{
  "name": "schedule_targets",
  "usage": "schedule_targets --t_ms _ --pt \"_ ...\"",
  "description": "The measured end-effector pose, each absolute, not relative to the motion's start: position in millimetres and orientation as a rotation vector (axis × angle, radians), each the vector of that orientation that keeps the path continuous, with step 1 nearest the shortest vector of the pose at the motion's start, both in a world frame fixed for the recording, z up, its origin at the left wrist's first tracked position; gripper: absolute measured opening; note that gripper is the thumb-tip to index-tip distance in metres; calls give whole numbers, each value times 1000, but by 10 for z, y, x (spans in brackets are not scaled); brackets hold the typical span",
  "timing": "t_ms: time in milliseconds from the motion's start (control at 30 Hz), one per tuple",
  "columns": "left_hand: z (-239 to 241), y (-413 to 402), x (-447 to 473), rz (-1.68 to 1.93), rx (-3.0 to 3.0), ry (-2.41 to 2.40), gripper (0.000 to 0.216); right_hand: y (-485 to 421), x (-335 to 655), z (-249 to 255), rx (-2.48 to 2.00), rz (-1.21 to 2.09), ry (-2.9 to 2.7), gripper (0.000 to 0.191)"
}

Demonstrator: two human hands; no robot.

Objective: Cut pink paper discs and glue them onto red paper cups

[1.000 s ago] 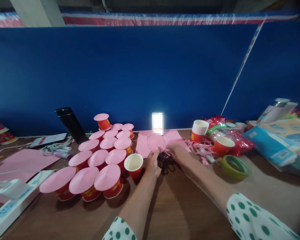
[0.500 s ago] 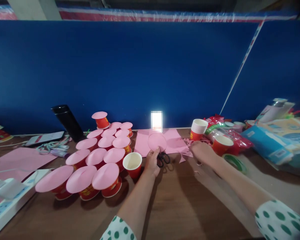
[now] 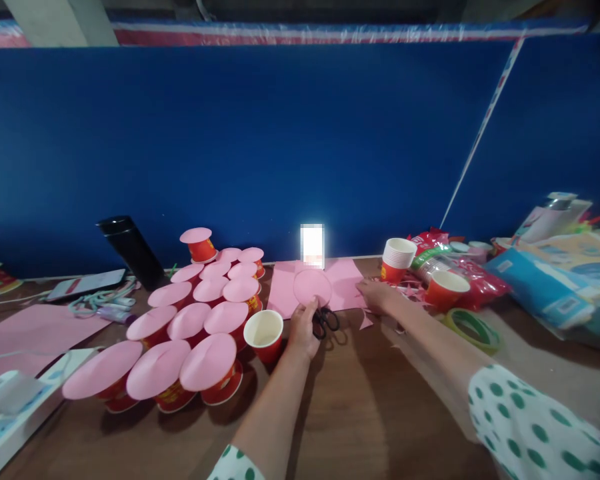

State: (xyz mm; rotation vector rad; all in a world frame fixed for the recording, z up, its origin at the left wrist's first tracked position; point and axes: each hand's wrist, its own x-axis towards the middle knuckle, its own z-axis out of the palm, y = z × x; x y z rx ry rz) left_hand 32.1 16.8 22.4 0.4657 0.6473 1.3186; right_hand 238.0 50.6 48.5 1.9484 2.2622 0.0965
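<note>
My left hand (image 3: 304, 330) is closed on a round pink paper disc (image 3: 312, 287), with the thumb on the disc's near edge. Black-handled scissors (image 3: 327, 323) show beside that hand, their blades hidden; whether the hand also grips them I cannot tell. Beneath the disc, pink paper sheets (image 3: 347, 283) lie on the table. My right hand (image 3: 377, 297) is at the sheets' right edge, fingers drawn together; what they hold, if anything, is hidden. A small pink scrap (image 3: 365, 321) lies just below it. An uncovered red paper cup (image 3: 264, 333) stands left of my left hand.
Several red cups topped with pink discs (image 3: 209, 362) fill the left side. A black bottle (image 3: 133, 253) and white power strip (image 3: 30, 407) are farther left. Stacked cups (image 3: 398, 260), another cup (image 3: 447, 288), green tape (image 3: 473, 330) and a blue package (image 3: 530, 287) stand right.
My right hand has moved left, from over the paper scraps to the right edge of the pink sheets. My left hand keeps the disc in about the same place.
</note>
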Motion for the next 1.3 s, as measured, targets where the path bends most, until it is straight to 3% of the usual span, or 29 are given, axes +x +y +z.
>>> schedule_targets --t_ms 100,500,900,1033,1167,1300 --pt "229 175 317 1319 467 626 34 396 2484 519 2005 110 2188 25" --pt "206 170 322 1301 492 657 35 148 2138 243 1904 190 2486 42" --pt "205 174 316 1327 518 660 35 -77 2471 608 2140 217 2083 25" --pt "236 160 315 1317 492 663 33 -103 2417 710 2104 103 2280 39" --pt "266 153 319 1309 463 653 33 -155 2198 689 2234 18 2730 32" --pt "252 156 326 1314 468 626 35 -197 1849 577 2418 -635 2827 31"
